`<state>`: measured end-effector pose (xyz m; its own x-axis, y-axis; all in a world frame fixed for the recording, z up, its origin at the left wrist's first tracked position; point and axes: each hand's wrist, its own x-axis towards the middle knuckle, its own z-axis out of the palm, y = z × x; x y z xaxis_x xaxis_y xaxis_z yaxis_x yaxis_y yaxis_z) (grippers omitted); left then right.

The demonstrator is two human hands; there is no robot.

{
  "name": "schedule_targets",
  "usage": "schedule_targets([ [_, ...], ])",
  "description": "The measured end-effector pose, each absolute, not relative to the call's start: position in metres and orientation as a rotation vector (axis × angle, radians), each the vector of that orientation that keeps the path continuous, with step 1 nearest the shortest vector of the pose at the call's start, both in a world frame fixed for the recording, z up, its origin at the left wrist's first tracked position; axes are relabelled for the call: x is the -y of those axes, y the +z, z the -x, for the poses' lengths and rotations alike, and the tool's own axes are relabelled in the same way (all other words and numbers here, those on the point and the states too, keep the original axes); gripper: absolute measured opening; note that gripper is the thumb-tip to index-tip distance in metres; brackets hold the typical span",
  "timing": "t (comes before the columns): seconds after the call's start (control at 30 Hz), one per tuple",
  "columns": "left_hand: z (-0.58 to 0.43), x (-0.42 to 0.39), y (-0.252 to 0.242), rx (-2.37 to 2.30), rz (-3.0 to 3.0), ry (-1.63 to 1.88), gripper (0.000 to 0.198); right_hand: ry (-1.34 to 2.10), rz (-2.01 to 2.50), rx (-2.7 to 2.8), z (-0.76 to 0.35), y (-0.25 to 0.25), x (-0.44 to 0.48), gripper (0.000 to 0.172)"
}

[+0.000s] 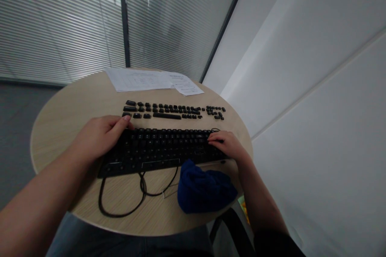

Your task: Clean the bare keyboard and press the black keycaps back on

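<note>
A black keyboard (pixel 163 144) lies across the round table, many of its keys still in place. At its upper left corner, my left hand (pixel 104 132) is closed around the end, with some fingers hidden. Over the keyboard's right part, my right hand (pixel 226 142) has its fingers bent and pressed together; whatever is between them is too small to make out. Loose black keycaps are set out in rows behind the keyboard, among them a long spacebar keycap (pixel 167 115).
Printed papers (pixel 141 79) lie at the table's far side. A crumpled blue cloth (pixel 205 188) sits near the front edge, beside a looped black cable (pixel 120 215). The pale wooden table (pixel 57 128) stands close to a white wall (pixel 316 120) on the right.
</note>
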<state>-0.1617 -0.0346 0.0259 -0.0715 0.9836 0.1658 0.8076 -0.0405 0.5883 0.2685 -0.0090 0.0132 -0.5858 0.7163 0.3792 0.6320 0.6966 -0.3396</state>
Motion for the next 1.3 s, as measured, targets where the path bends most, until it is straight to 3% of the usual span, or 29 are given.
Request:
schedule_targets([
  [1.3,0.158,0.0362,0.0279,-1.945,-1.871,0.82,0.064,0.231,1.095,2.428,-0.2722,0.0114,0.0077,0.015],
])
